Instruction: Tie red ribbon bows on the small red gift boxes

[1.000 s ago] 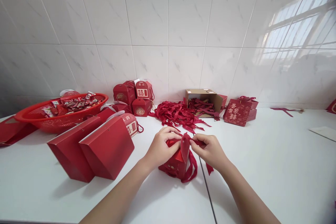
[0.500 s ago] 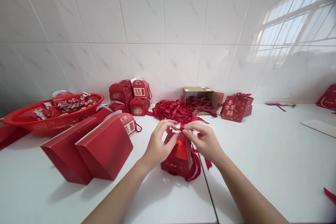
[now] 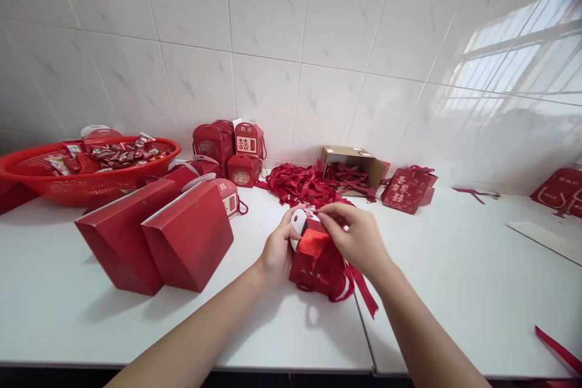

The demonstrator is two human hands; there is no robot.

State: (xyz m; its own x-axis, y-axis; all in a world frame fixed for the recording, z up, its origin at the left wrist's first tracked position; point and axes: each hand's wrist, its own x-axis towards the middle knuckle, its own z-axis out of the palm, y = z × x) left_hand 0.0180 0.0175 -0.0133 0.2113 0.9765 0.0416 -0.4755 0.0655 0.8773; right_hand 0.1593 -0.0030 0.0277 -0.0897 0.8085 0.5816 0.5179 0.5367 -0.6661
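Note:
A small red gift box sits on the white table in front of me, its top flaps partly apart and a white inner flap showing on the left. My left hand is closed around the box's left side, thumb against that flap. Over the box's top right, my right hand pinches at a red ribbon; its fingertips partly hide the grip. A length of this red ribbon trails down the box's right side onto the table.
Two larger red boxes stand to the left, before a red plastic basket of wrapped sweets. Small red boxes are stacked by the wall. Behind my hands lie a ribbon pile and an opened carton; a red card box stands right.
My left hand has moved from the top of the box down to its left side. The white flap now shows, and the right hand stays pinched near the top.

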